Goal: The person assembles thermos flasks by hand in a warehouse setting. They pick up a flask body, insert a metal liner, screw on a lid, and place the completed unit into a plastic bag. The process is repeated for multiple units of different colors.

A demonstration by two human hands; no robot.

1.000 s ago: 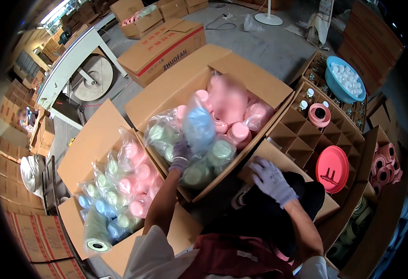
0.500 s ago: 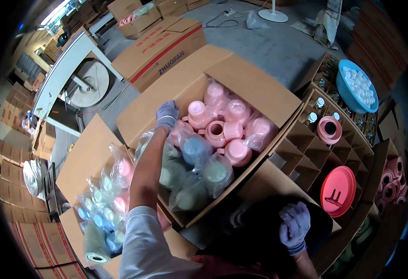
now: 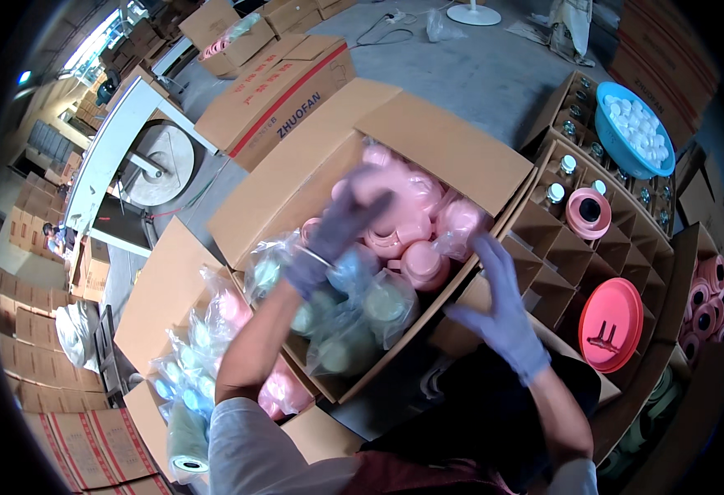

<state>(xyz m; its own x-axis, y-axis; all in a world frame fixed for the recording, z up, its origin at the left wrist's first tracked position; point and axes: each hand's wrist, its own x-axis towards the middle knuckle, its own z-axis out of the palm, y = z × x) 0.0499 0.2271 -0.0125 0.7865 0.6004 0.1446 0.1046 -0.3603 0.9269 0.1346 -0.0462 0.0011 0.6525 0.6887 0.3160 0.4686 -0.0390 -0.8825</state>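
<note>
My left hand [image 3: 334, 235], in a purple-grey glove and smeared by motion, is over the open carton [image 3: 296, 186]. Its thumb and fingers are around a blurred pink plastic piece [image 3: 385, 188], whose exact shape I cannot make out. Below it lie pink mugs [image 3: 424, 266], some in clear bags, with a bagged blue one [image 3: 350, 272] and bagged pale green ones [image 3: 382, 304]. My right hand [image 3: 504, 318], gloved alike, is raised beside the carton's right edge, fingers spread and holding nothing.
A divided carton [image 3: 556, 280] at the right holds a pink cup [image 3: 588, 213], silver-necked bottles and a red round lid [image 3: 611, 325]. Behind it stands a blue basin [image 3: 636, 130] of white caps. Another carton [image 3: 160, 289] at left holds bagged pieces; a closed carton [image 3: 275, 99] lies beyond.
My left hand has moved right from the carton's left inner side to above the pink mugs. My right hand has risen forward from my lap, and its curled fingers have spread.
</note>
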